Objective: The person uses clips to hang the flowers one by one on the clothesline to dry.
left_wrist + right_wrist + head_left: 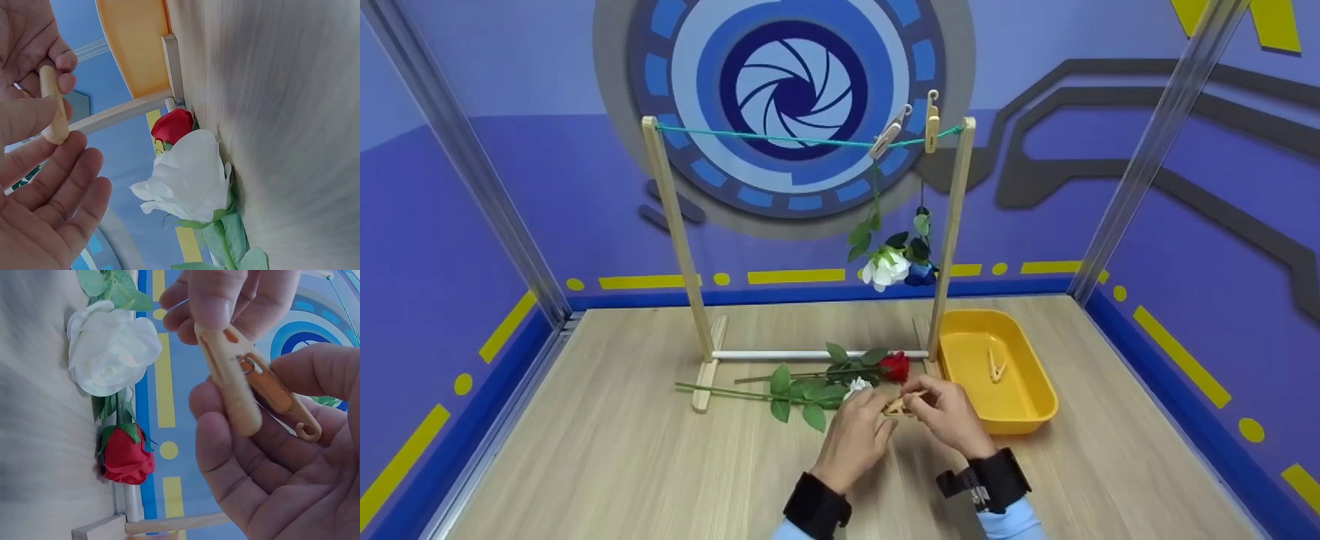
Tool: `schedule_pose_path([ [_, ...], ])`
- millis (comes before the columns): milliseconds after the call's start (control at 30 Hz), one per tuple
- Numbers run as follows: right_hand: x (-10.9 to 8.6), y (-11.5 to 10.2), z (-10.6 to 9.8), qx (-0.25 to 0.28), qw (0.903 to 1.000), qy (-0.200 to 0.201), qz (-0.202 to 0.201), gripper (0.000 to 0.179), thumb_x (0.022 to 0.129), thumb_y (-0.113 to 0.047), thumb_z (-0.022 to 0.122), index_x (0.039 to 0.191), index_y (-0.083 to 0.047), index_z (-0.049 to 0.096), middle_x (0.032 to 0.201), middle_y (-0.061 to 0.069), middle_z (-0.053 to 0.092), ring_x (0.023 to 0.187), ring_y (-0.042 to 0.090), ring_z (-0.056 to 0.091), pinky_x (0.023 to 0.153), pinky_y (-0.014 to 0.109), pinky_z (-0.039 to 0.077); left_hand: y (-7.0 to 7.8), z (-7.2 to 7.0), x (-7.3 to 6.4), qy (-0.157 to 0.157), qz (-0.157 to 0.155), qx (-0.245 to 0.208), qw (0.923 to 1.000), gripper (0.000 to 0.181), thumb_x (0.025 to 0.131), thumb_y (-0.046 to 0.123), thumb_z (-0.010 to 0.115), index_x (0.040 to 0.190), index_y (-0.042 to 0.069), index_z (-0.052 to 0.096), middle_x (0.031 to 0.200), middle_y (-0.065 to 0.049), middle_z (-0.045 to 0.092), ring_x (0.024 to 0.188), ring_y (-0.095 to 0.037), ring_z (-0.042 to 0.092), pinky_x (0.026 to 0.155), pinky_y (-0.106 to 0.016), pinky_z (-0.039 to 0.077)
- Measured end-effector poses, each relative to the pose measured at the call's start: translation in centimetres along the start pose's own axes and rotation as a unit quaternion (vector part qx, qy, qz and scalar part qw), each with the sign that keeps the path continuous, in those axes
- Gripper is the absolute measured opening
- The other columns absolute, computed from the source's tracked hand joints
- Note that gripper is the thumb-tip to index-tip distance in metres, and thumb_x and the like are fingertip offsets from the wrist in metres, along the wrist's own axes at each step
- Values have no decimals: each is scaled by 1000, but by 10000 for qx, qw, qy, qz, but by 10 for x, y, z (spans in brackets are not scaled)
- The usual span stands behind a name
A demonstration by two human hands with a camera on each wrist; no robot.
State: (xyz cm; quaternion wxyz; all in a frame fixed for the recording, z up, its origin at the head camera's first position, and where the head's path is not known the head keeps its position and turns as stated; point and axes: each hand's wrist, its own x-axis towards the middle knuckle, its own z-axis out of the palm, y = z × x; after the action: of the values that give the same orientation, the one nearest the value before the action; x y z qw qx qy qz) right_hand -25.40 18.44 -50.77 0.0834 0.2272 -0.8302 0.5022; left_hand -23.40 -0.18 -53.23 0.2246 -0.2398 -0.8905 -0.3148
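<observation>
While our left grip (851, 439) and right grip (952, 420) both pinch one tan clothespin (233, 394) over the counter (622, 465), we judge a slip the likeliest trouble: its narrow arms look smooth, and uneven pressure could twist them off the small spring (247, 364). If we loosen one side too soon, it could fall onto the white rose (188, 177) or the red rose (895, 367) lying near. To our right, a careless elbow could nudge the yellow tray (1050, 397), where a spare clothespin (996, 367) lies. Farther out, knocking the wooden frame (676, 225) might shake the cord (780, 137); the tilted peg (888, 136) could then lose the hanging white flower (886, 268).
</observation>
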Motion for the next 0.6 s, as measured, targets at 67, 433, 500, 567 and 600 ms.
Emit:
schedule_pose_path([
  [67, 0, -1, 0, 106, 9999, 54, -13, 6, 98, -2, 67, 99, -4, 73, 90, 7, 73, 70, 12, 64, 62, 20, 53, 0, 0, 0, 85, 37, 12, 10000, 19, 88, 12, 81, 106, 9, 75, 94, 0, 64, 89, -15, 63, 78, -32, 53],
  [433, 1, -5, -1, 1033, 9946, -73, 81, 33, 93, 1, 73, 123, 7, 60, 100, 20, 73, 79, 19, 70, 70, 25, 58, 0, -1, 1, 288, -4, -94, 9995, 5, 94, 12, 75, 93, 8, 71, 80, 3, 53, 71, -10, 48, 63, -23, 39],
  [500, 1, -5, -2, 1090, 9939, -128, 62, 42, 90, 1, 76, 127, 8, 58, 103, 21, 73, 84, 17, 69, 75, 23, 58, 0, 0, 1, 259, -9, -119, 9996, 6, 95, 12, 73, 92, 8, 70, 79, 3, 52, 70, -10, 47, 62, -23, 38],
  [567, 2, -4, -2, 1086, 9940, -145, -4, 46, 89, 1, 78, 129, 9, 56, 105, 23, 73, 87, 16, 68, 78, 23, 57, 1, 0, 1, 213, -17, -117, 9997, 6, 96, 12, 72, 93, 7, 70, 79, 3, 52, 72, -10, 49, 62, -23, 39],
  [600, 2, -4, -2, 1100, 9938, -143, -17, 47, 88, 1, 78, 129, 9, 56, 105, 23, 73, 88, 15, 69, 79, 23, 57, 1, 0, 1, 191, -21, -122, 9997, 5, 97, 12, 71, 94, 7, 71, 80, 2, 53, 72, -11, 50, 62, -24, 40],
])
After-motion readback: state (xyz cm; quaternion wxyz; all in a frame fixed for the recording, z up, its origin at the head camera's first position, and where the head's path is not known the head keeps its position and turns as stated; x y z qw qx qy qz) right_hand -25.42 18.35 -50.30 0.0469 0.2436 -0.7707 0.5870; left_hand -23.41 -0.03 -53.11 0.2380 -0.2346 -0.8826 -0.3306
